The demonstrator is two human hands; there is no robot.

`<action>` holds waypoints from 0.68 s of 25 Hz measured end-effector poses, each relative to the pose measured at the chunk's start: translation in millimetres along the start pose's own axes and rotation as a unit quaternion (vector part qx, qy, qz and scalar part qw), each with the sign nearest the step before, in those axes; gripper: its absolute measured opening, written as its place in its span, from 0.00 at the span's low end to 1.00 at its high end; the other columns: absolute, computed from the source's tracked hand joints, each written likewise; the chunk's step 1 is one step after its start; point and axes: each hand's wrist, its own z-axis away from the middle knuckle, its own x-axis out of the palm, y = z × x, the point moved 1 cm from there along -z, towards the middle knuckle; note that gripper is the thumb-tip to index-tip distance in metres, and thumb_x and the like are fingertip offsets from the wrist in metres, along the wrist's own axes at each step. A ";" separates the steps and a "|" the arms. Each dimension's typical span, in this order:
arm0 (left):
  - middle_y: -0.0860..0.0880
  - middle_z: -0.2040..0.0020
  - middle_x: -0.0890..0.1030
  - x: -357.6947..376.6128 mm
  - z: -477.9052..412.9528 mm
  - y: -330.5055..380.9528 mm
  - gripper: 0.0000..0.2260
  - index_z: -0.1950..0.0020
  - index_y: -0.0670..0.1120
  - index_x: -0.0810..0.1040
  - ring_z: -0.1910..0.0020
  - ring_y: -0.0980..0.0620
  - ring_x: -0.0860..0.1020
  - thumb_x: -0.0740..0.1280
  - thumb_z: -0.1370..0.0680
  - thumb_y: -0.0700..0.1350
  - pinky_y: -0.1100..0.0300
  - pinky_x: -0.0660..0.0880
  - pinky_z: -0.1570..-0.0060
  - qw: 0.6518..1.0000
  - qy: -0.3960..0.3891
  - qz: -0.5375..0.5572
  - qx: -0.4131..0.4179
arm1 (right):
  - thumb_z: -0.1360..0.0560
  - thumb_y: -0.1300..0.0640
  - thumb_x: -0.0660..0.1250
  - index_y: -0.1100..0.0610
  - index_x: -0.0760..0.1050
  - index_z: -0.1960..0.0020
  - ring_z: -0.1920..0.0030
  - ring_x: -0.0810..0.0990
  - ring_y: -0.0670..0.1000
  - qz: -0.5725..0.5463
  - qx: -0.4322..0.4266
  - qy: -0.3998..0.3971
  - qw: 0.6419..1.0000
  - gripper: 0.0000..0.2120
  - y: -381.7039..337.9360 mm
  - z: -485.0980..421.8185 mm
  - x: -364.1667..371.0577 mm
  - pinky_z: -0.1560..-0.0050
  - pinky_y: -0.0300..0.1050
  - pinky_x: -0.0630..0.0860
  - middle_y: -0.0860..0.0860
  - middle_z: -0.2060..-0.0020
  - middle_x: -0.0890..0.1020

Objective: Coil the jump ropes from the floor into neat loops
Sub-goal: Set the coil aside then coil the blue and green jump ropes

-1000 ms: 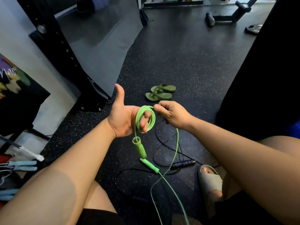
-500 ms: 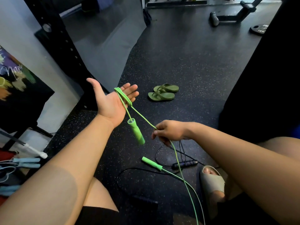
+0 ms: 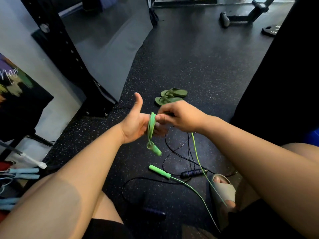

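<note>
The left hand [image 3: 136, 125], palm flat with thumb up, carries upright loops of the green jump rope [image 3: 150, 125], which the right hand [image 3: 181, 118] pinches, its dangling handle [image 3: 155, 150] slanting down-right and its second handle [image 3: 159, 171] lying diagonally on the floor [image 3: 198, 66].

Bright green jump rope [image 3: 151, 125], olive flip-flops [image 3: 170, 97], black rope [image 3: 191, 173], white-speckled black floor [image 3: 198, 66]

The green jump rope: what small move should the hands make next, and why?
Probably the right hand should slide down the loose strand and wind a further turn over the left hand. Loops of the green jump rope sit around it, yet the second handle and much strand lie on the floor.
</note>
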 end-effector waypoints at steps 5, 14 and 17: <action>0.40 0.67 0.79 13.1 8.7 8.6 0.55 0.58 0.36 0.80 0.66 0.42 0.79 0.35 0.40 0.82 0.52 0.78 0.56 0.991 -0.110 0.061 -0.039 | 0.26 0.54 0.75 0.54 0.73 0.60 0.69 0.66 0.41 -0.174 0.038 0.044 0.983 0.11 17.9 1.1 4.5 0.68 0.37 0.64 0.42 0.71 0.69; 0.47 0.70 0.74 -8.1 23.1 29.9 0.52 0.58 0.40 0.77 0.67 0.47 0.73 0.39 0.39 0.85 0.57 0.73 0.60 0.941 0.026 0.312 0.128 | 0.17 0.47 0.59 0.58 0.74 0.58 0.71 0.71 0.52 -0.289 0.202 0.008 0.936 0.18 41.8 7.4 53.0 0.68 0.45 0.70 0.55 0.70 0.71; 0.44 0.58 0.81 -23.6 24.9 32.4 0.53 0.48 0.39 0.79 0.57 0.45 0.79 0.45 0.37 0.85 0.55 0.76 0.48 0.897 0.086 0.384 0.201 | 0.17 0.51 0.59 0.59 0.76 0.51 0.69 0.73 0.52 -0.229 0.250 -0.098 0.935 0.14 47.9 14.5 64.6 0.67 0.43 0.70 0.55 0.69 0.76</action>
